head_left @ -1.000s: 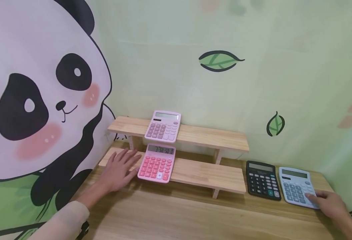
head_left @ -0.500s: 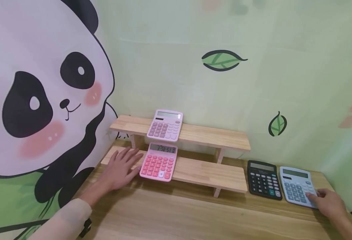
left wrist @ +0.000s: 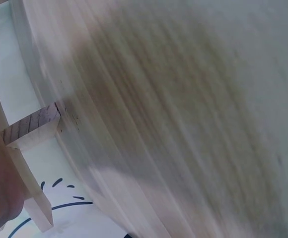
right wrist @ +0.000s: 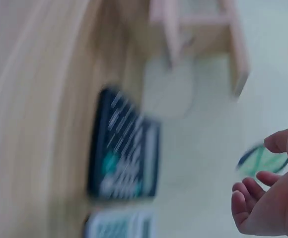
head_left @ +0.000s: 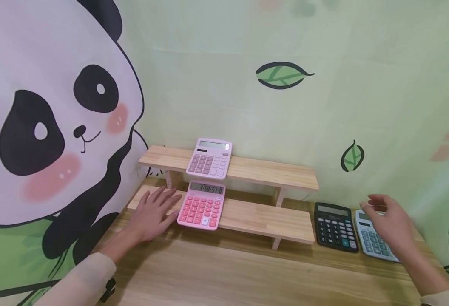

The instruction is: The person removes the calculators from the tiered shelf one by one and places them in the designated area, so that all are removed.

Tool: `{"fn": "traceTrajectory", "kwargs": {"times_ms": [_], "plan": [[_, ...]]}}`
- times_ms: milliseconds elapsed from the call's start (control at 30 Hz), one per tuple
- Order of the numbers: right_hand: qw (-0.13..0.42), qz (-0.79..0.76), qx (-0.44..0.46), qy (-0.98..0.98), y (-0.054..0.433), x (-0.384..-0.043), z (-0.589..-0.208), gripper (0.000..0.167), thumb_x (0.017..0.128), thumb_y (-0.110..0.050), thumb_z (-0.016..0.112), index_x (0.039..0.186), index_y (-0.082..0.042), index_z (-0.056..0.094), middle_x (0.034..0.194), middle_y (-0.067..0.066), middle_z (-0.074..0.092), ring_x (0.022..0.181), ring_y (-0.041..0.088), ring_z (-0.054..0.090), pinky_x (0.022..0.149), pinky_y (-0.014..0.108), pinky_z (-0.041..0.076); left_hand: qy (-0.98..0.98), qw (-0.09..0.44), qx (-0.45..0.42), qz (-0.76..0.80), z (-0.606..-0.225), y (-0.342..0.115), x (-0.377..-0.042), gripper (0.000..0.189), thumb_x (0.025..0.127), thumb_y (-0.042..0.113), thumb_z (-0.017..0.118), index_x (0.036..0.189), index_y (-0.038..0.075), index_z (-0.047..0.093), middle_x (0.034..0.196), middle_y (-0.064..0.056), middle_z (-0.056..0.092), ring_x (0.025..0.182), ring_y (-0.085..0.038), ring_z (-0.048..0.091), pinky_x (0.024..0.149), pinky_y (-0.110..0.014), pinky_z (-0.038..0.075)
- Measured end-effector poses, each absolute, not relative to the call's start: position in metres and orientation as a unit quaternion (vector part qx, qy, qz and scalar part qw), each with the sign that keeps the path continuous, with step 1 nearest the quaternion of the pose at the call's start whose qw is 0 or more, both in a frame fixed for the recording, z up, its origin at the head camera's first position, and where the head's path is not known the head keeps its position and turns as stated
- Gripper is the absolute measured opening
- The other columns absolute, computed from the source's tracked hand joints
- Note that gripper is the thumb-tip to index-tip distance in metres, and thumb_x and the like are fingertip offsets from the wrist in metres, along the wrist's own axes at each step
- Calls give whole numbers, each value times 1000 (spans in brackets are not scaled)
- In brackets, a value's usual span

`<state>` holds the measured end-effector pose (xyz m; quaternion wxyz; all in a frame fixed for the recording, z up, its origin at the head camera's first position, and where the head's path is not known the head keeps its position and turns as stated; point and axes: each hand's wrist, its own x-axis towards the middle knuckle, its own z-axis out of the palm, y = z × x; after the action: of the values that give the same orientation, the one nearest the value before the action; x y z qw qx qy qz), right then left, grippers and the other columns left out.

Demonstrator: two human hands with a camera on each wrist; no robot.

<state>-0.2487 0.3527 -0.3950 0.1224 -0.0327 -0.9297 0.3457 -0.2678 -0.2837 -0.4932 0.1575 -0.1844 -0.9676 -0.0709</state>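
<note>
My left hand (head_left: pixel 153 216) lies with spread fingers over the left end of the lower shelf, its thumb tip right at the edge of a pink calculator (head_left: pixel 200 206) whose display shows digits. Directly above, a lilac calculator (head_left: pixel 209 159) leans on the upper shelf. At the right, my right hand (head_left: pixel 390 219) hovers over a light blue calculator (head_left: pixel 375 242), covering its upper right part. Its fingers are loosely bent and hold nothing, as the right wrist view also shows. A black calculator (head_left: pixel 335 227) stands just left of the blue one.
A two-step wooden stand fills the middle, with a lower shelf (head_left: pixel 266 219) and an upper shelf (head_left: pixel 274 173). It stands on a wood-grain table (head_left: pixel 247 272). Behind rises a pale green backdrop (head_left: pixel 209 85) printed with leaves and a large panda (head_left: pixel 56 127) at the left.
My right hand has let go of the light blue calculator's lower right edge and risen up and to the left above it. The left hand stays in place beside the pink calculator.
</note>
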Motion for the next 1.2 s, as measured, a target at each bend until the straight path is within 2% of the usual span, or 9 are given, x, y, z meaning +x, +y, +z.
{"fn": "traceTrajectory", "kwargs": {"times_ms": [233, 400, 467, 533, 600, 833, 1000, 1067, 1200], "plan": [[100, 429, 35, -897, 277, -244, -365, 61, 112, -44, 52, 151, 3, 50, 142, 27, 58, 130, 43, 52, 102, 58, 47, -967, 157, -187, -70, -493, -284, -269, 64, 109, 58, 40, 162, 22, 46, 171, -8, 36, 158, -42, 24, 124, -72, 13], [68, 490, 69, -867, 231, -252, -365, 54, 110, -41, 58, 145, 0, 56, 137, 21, 64, 124, 32, 58, 100, 38, 51, -966, 159, -190, -71, -492, -284, -269, 64, 109, 56, 43, 162, 21, 47, 171, -8, 36, 158, -42, 23, 124, -72, 14], [55, 517, 80, -851, 213, -256, -369, 50, 110, -38, 60, 142, 0, 59, 134, 20, 67, 122, 31, 62, 96, 28, 53, -967, 156, -188, -68, -491, -284, -269, 64, 109, 56, 42, 162, 21, 46, 171, -8, 36, 159, -42, 23, 124, -71, 14], [36, 547, 90, -832, 194, -262, -372, 45, 109, -35, 62, 139, -1, 61, 132, 19, 69, 122, 32, 64, 95, 24, 54, -968, 153, -186, -65, -491, -284, -269, 64, 109, 57, 42, 163, 21, 46, 171, -8, 35, 159, -42, 23, 124, -71, 13], [20, 569, 97, -816, 177, -269, -375, 41, 110, -33, 61, 136, -3, 63, 131, 18, 70, 121, 32, 66, 95, 25, 55, -969, 152, -184, -66, -491, -285, -270, 65, 109, 57, 42, 163, 22, 45, 171, -8, 35, 159, -41, 22, 125, -71, 12], [-43, 656, 114, -745, 117, -296, -375, 33, 111, -22, 59, 131, 3, 67, 123, 20, 74, 119, 36, 70, 103, 44, 57, -969, 151, -183, -69, -493, -286, -272, 65, 109, 58, 41, 163, 21, 45, 171, -9, 34, 159, -42, 21, 125, -71, 11], [-104, 684, 93, -716, 80, -310, -377, 36, 110, -20, 61, 130, 8, 66, 119, 24, 75, 113, 34, 74, 102, 44, 58, -970, 146, -184, -69, -493, -286, -271, 66, 109, 58, 41, 164, 22, 44, 172, -8, 34, 159, -41, 21, 125, -71, 10], [-125, 684, 84, -714, 70, -315, -377, 36, 110, -21, 61, 130, 8, 67, 119, 24, 75, 110, 31, 75, 101, 43, 59, -970, 144, -183, -68, -493, -285, -270, 66, 109, 58, 41, 164, 22, 43, 172, -8, 34, 160, -40, 20, 125, -71, 10], [-158, 685, 69, -707, 59, -321, -375, 35, 108, -22, 63, 129, 6, 69, 120, 25, 75, 113, 35, 75, 101, 45, 58, -970, 146, -185, -67, -493, -284, -271, 66, 109, 58, 42, 164, 22, 44, 171, -8, 34, 159, -42, 22, 125, -71, 11]]}}
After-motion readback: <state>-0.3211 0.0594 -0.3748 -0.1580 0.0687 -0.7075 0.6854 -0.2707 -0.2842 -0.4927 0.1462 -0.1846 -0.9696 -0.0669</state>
